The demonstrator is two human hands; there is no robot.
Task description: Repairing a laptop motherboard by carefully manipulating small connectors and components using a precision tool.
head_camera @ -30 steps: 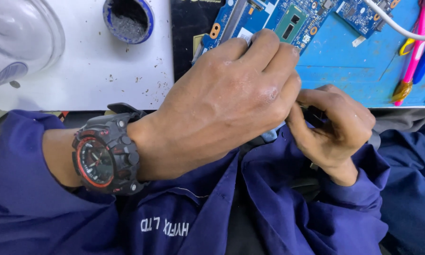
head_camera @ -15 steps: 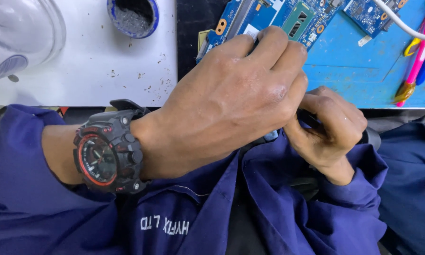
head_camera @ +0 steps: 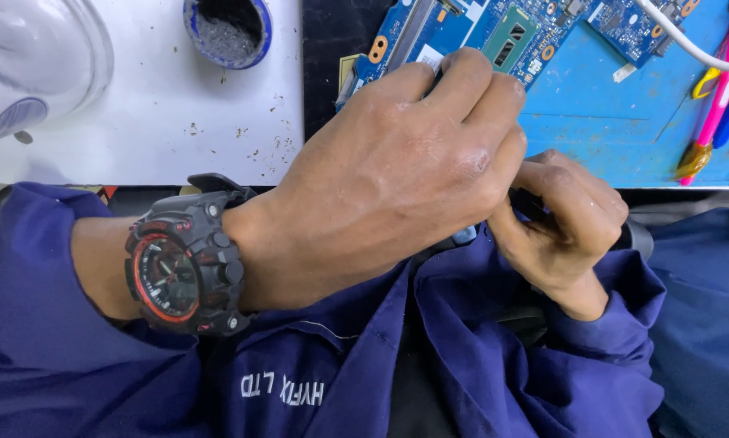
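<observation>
The navy cotton work jacket (head_camera: 478,365) is filling the lower frame, w/ soft creased cloth and white stitched lettering on the chest. Above it, the white flat bench top (head_camera: 162,122) is lying speckled w/ dark grit, next to the blue rubbery work mat (head_camera: 616,130). The left hand (head_camera: 397,186) is arching over the mat edge, fingers curled down onto the blue rectangular circuit board (head_camera: 478,32); fingertips are touching the board near its green memory module. Whether it is pinching anything there, cannot tell. The right hand (head_camera: 563,223) is clenching around a dark slim tool handle (head_camera: 527,203), mostly hidden, just below the left-hand knuckles. The black chunky plastic wristwatch w/ red dial ring (head_camera: 182,276) is sitting on the left wrist. The round blue-rimmed tub of grey paste (head_camera: 228,32) is standing at top, on the white surface. The pink-and-yellow slim plastic tool (head_camera: 717,97) is lying at the mat's right side.
</observation>
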